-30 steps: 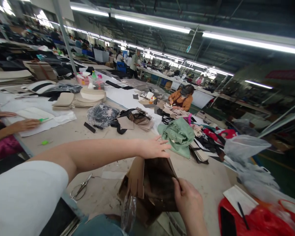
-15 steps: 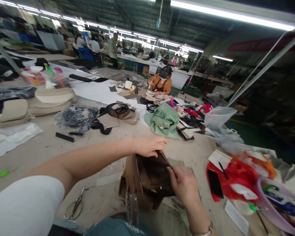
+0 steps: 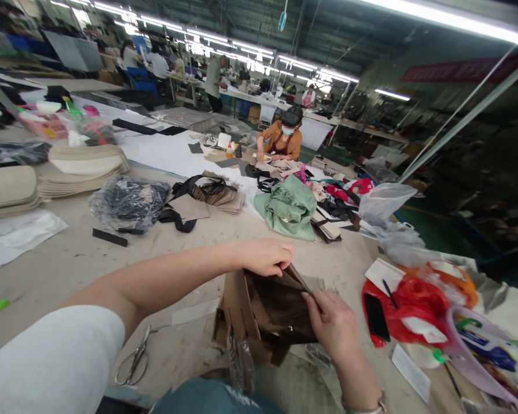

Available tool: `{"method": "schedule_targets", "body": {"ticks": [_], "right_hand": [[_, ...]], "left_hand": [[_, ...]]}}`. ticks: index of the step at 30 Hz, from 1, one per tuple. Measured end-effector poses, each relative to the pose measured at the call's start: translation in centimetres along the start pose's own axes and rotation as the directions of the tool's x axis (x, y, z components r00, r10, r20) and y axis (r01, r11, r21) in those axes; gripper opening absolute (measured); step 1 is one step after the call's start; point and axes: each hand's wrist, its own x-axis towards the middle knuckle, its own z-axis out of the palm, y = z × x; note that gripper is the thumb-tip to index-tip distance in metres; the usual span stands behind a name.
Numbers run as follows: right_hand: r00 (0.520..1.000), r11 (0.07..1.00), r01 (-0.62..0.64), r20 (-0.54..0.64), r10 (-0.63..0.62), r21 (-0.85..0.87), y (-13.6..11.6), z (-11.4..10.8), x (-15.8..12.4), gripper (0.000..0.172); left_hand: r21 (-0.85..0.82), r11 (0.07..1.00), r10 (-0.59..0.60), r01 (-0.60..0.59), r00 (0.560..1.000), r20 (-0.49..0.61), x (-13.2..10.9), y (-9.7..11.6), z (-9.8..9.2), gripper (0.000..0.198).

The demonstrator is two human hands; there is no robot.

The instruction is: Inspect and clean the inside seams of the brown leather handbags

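Note:
A brown bag with a dark lining stands on the worktable in front of me, its mouth facing up toward me. My left hand reaches across and pinches the far end of the bag's upper edge. Along the right side of that same edge, my right hand grips with the thumb on the inner side. The fingers of both hands are closed on the material. Plastic-wrapped straps hang down the near side. A pair of scissors lies on the table left of the bag.
Ahead lie a green cloth, a plastic-wrapped bundle and stacked beige panels. To the right are a phone, a red plastic bag and a lilac basket. A co-worker sits across the table.
The bag and both hands sit slightly farther right in view, and the bag's mouth looks a little wider. Both hands keep their hold on its edge. The co-worker's arm has lowered.

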Motion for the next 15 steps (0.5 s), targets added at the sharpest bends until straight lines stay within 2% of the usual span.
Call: {"method": "schedule_targets", "body": {"ticks": [3, 5, 9, 15], "right_hand": [[1.000, 1.000, -0.008, 0.011, 0.008, -0.006, 0.0, 0.0, -0.1, 0.032], [1.000, 1.000, -0.012, 0.003, 0.012, -0.010, 0.0, 0.0, 0.0, 0.032], [1.000, 1.000, -0.010, -0.006, 0.010, -0.026, -0.1, -0.1, 0.2, 0.032], [0.998, 1.000, 0.000, -0.057, -0.002, -0.028, -0.3, 0.0, 0.4, 0.033]], "left_hand": [[0.012, 0.998, -0.054, 0.053, 0.998, 0.029, -0.1, -0.1, -0.1, 0.014], [0.032, 0.998, -0.046, 0.045, 0.998, 0.046, -0.2, -0.2, -0.1, 0.012], [0.113, 0.992, -0.048, 0.048, 0.999, -0.001, -0.2, -0.4, 0.3, 0.015], [0.236, 0.959, -0.153, 0.159, 0.987, -0.045, 0.4, 0.0, 0.9, 0.015]]}}
